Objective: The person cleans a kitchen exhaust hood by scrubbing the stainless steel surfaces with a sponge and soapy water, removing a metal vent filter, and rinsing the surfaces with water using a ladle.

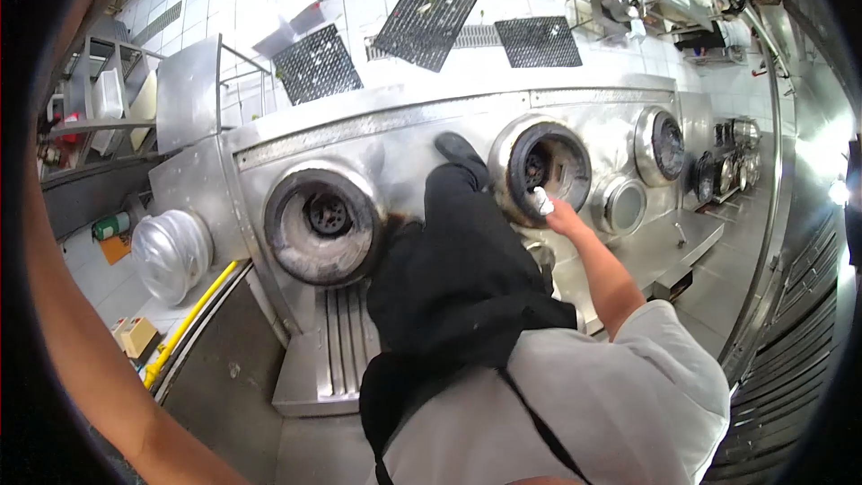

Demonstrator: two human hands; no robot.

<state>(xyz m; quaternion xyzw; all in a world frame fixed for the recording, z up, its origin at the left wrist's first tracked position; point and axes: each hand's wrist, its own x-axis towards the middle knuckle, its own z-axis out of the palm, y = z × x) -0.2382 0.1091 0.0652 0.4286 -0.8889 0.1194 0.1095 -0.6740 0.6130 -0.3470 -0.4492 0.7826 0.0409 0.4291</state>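
Note:
My right hand reaches over the near rim of the middle wok burner. Its fingers are closed on a small crumpled white-silver wad; whether this is cloth or foil I cannot make out. The wad is at the burner's dark inner edge, in front of the black grate. My left arm stretches up along the left edge of the view, and its hand is out of sight. One black shoe rests on the steel stove top, between the left wok burner and the middle one.
A smaller round steel well and another burner lie to the right. Black perforated mats cover parts of the tiled floor beyond the stove. Stacked metal lids and a yellow pipe are on the left.

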